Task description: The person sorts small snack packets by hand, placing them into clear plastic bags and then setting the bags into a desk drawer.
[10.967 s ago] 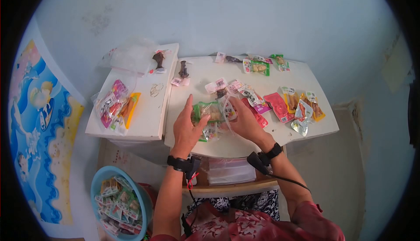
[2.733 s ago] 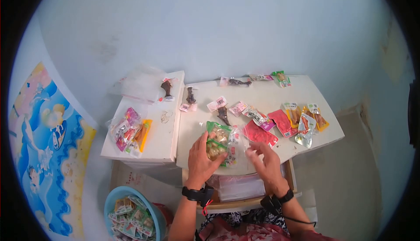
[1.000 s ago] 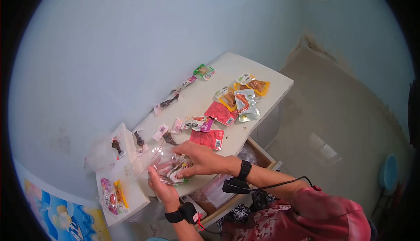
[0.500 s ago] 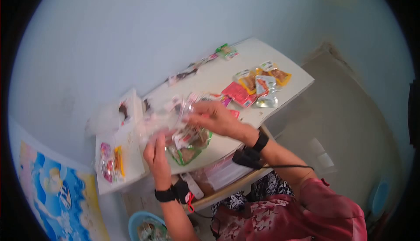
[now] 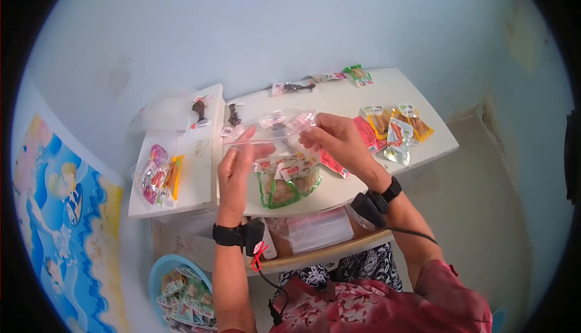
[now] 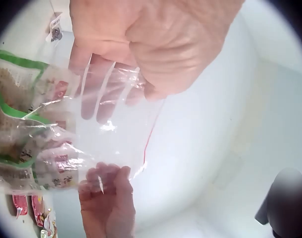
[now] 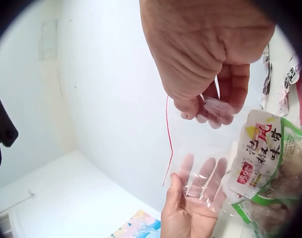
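Both hands hold up a clear zip bag (image 6: 118,136) with a red line along its mouth. Green-edged snack packets (image 5: 281,191) sit in its lower part, close over the white desk. My left hand (image 5: 235,173) has the bag's left side between thumb and fingers; the fingers show through the plastic in the left wrist view. At the opposite side, near the mouth, my right hand (image 5: 345,145) pinches the plastic between thumb and curled fingertips. The right wrist view shows the printed face of one packet (image 7: 255,153) inside the bag.
On the desk (image 5: 387,88) lie red packets (image 5: 369,134), yellow packets (image 5: 414,121) and a silver one (image 5: 398,142). A filled bag (image 5: 158,176) rests on the left cabinet. Below, an open drawer holds clear bags (image 5: 321,230); a blue basin (image 5: 158,266) of packets stands at lower left.
Earlier the packets lay on the desk under my left hand. One second ago the right hand was over the bag; now both hands hold it up by its sides. The head view swung right, then back.
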`<control>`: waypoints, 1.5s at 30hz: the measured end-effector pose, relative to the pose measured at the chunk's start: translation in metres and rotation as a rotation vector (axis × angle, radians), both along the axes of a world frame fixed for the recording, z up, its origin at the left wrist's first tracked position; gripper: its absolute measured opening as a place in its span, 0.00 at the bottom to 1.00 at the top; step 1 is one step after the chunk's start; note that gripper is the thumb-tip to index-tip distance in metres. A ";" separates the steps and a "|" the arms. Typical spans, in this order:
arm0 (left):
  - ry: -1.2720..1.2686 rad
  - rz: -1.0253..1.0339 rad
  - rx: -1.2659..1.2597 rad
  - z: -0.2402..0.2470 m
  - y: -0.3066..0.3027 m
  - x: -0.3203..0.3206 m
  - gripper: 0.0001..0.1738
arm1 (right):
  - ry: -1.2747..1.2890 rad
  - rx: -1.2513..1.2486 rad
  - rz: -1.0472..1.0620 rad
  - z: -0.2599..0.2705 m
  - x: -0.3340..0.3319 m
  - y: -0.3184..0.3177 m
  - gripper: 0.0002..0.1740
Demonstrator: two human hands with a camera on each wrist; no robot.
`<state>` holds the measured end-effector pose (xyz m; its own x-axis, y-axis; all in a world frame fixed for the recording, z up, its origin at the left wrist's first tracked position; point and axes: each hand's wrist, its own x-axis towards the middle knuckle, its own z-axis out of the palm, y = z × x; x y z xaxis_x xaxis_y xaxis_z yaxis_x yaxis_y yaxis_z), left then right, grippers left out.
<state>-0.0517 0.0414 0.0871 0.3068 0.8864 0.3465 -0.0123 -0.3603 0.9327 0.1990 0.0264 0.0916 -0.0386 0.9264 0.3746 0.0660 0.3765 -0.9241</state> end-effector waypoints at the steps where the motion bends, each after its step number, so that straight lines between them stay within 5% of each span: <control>1: -0.068 -0.076 -0.047 -0.003 -0.002 -0.001 0.35 | 0.038 -0.006 0.022 -0.001 -0.001 -0.003 0.13; 4: -0.114 -0.119 -0.016 -0.021 -0.006 0.003 0.53 | 0.065 -0.039 0.043 -0.007 0.002 -0.007 0.13; 5: -0.100 -0.151 0.002 -0.024 -0.004 0.003 0.70 | 0.056 -0.039 0.039 -0.006 0.003 -0.010 0.13; 8: -0.055 -0.090 0.188 -0.045 -0.009 0.004 0.72 | 0.008 -0.025 0.026 0.000 0.003 -0.016 0.14; 11: 0.011 -0.001 0.104 -0.072 -0.011 -0.001 0.74 | -0.013 -0.017 0.029 0.001 0.004 -0.019 0.14; 14: -0.054 -0.068 -0.118 -0.081 -0.022 0.005 0.70 | -0.016 0.005 0.029 -0.008 0.004 -0.017 0.15; 23: -0.035 0.205 0.103 -0.084 -0.031 0.029 0.49 | -0.001 0.062 -0.022 -0.005 -0.005 -0.031 0.15; 27: -0.401 0.098 -0.085 -0.077 -0.033 0.018 0.50 | 0.118 -0.059 -0.080 -0.015 0.004 -0.031 0.15; 31: -0.490 -0.022 -0.178 -0.087 -0.035 0.014 0.48 | 0.187 -0.112 -0.048 -0.043 0.007 -0.022 0.16; 35: -0.447 0.049 -0.165 -0.093 -0.034 0.013 0.43 | 0.158 -0.080 0.043 -0.038 0.002 -0.033 0.26; 36: -0.438 0.075 -0.136 -0.090 -0.035 0.013 0.41 | 0.127 -0.055 0.071 -0.038 -0.001 -0.039 0.30; 37: -0.429 0.103 -0.108 -0.087 -0.036 0.014 0.40 | 0.019 -0.083 0.044 -0.049 -0.001 -0.039 0.46; 40: -0.279 0.177 0.002 -0.081 -0.045 0.022 0.35 | -0.158 0.064 -0.098 -0.065 -0.030 -0.049 0.55; 45: -0.170 0.195 0.082 -0.096 -0.052 0.029 0.31 | -0.198 0.145 -0.310 -0.081 -0.051 -0.046 0.44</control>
<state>-0.0227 -0.0104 -0.0093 0.0637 0.8900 0.4515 -0.0895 -0.4455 0.8908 0.1484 -0.0200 0.0109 0.1505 0.8436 0.5155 0.3689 0.4359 -0.8209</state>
